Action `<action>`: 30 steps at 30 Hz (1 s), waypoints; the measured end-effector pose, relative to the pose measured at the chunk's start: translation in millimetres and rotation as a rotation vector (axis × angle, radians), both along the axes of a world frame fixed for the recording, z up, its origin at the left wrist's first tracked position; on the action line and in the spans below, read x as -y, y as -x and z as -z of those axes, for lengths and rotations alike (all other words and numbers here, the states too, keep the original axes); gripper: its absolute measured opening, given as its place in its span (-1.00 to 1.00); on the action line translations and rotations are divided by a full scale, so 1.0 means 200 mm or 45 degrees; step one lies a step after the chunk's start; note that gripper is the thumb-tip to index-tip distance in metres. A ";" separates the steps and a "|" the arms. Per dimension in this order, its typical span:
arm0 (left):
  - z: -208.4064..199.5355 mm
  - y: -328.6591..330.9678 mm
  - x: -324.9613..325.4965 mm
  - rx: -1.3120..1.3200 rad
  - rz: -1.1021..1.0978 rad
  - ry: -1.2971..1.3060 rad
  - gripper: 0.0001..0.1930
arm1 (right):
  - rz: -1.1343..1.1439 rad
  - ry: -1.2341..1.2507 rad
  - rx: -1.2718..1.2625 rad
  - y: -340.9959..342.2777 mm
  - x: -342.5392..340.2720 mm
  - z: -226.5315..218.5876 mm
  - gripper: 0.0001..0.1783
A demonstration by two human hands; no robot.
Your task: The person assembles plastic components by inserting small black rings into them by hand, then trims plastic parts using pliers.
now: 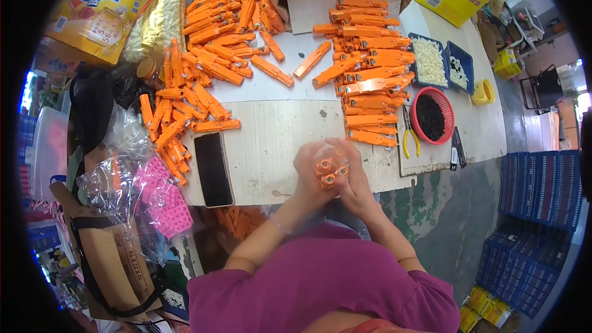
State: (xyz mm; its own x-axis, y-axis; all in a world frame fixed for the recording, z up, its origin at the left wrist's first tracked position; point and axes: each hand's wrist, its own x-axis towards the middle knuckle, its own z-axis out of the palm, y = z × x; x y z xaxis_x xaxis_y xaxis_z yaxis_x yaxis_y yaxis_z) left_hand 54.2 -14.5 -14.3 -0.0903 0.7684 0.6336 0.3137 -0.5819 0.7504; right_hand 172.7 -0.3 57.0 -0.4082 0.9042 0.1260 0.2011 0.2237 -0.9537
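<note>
Near the front edge of the table, my left hand (306,169) and my right hand (354,186) close together round a small bunch of orange plastic pieces (332,172). The round, hollow ends of these pieces point up toward me. Motion blurs the fingers, and the lower part of the bunch is hidden by my hands. Beyond them to the right, long orange pieces (373,77) of the same colour are stacked in a rough column. A looser heap of orange pieces (213,43) spreads over the left side, with a few single ones between.
A black phone (213,169) lies left of my hands. Rightward are yellow-handled pliers (409,135), a red basket (449,124) of small black parts, and blue trays (445,81) with white parts. Bagged pink pieces (163,197) and a yellow carton (117,15) crowd the left. Blue crates (536,191) stand far right.
</note>
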 end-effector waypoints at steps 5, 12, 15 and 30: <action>0.02 0.06 0.00 0.048 0.283 0.207 -0.29 | 0.038 -0.058 0.073 -0.02 0.04 0.03 -0.13; 0.01 0.00 -0.01 0.117 0.312 0.121 -0.47 | 0.048 -0.504 0.233 -0.02 0.03 -0.02 -0.05; -0.06 -0.01 0.02 0.136 0.335 0.476 -0.45 | 0.147 -0.431 0.323 -0.07 0.01 0.00 -0.06; -0.04 -0.23 -0.05 0.006 0.271 0.272 -0.54 | 0.814 -0.690 1.242 -0.94 -0.49 -0.01 -0.91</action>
